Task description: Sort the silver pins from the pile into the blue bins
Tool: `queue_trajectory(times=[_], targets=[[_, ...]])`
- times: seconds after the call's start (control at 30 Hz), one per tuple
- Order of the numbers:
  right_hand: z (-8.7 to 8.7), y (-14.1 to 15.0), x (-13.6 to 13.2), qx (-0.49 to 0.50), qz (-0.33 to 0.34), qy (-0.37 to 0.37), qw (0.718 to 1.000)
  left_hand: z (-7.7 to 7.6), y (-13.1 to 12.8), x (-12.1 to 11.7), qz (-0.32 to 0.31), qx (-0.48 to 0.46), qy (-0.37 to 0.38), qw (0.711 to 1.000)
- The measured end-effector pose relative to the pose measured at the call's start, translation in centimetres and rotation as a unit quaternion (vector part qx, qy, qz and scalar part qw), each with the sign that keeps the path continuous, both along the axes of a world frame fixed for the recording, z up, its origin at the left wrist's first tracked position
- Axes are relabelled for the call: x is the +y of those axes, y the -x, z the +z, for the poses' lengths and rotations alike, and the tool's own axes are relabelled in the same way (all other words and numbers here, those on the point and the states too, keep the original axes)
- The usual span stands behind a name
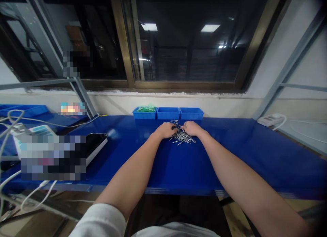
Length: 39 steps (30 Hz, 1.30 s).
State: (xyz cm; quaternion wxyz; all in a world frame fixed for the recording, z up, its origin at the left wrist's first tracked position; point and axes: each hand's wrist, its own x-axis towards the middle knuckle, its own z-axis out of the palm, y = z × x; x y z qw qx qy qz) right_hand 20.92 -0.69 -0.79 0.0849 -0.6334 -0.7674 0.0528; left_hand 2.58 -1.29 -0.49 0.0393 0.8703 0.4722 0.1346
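Note:
A loose pile of thin, shiny metal pins that look like blind rivets (182, 139) lies on the blue tabletop (171, 169). My left hand (166, 130) reaches into the pile from its left side, fingers curled around some of the rivets. From the right, my right hand (192, 128) bends its fingers into the same pile, also closed on rivets. Both hands rest low at the table, close together, and their fingertips are partly hidden among the pieces. Just behind them stands a row of blue bins (168, 113).
Green packets (146, 108) fill the left bin. A dark-topped device (95, 145), partly blurred out, and white cables (43, 184) occupy the table's left side. A white power strip (270, 120) sits at the back right. Grey metal posts (85, 99) and a window rise behind.

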Motion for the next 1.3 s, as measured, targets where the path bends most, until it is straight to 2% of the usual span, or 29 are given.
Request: queue_trajectory(times=[0.23,0.37,0.47,0.67,0.8,0.93,1.03,1.2,1.3], targets=[[0.4,-0.2,-0.1,0.032,0.005,-0.06,0.998,0.3,0.0,-0.4,0.008,-0.038,-0.014,0.999],[1.1,0.4,-0.7,0.09,0.043,-0.115,0.988,1.0,-0.2,-1.0,-0.044,-0.106,-0.065,0.991],[1.4,0.9,-1.1,0.123,0.081,-0.121,0.982,1.4,-0.4,-1.3,-0.088,-0.128,-0.069,0.985],[1.4,1.1,-1.1,0.222,0.105,-0.112,0.963,1.4,-0.4,-1.1,-0.067,-0.151,-0.081,0.983],[1.2,0.9,-0.9,0.358,0.111,-0.064,0.925,1.2,-0.3,-1.0,-0.061,-0.156,-0.101,0.981],[1.3,0.8,-1.0,0.501,0.115,-0.007,0.858,1.2,-0.2,-0.9,-0.037,-0.151,-0.098,0.983],[1.5,0.8,-1.3,0.56,0.116,0.025,0.82,1.2,-0.3,-0.9,-0.035,-0.147,-0.095,0.984],[1.9,0.7,-1.8,0.593,0.118,0.059,0.794,1.4,-0.3,-1.2,-0.035,-0.144,-0.088,0.985],[1.8,0.7,-1.7,0.598,0.116,0.062,0.791,1.5,-0.4,-1.4,-0.044,-0.151,-0.082,0.984]])
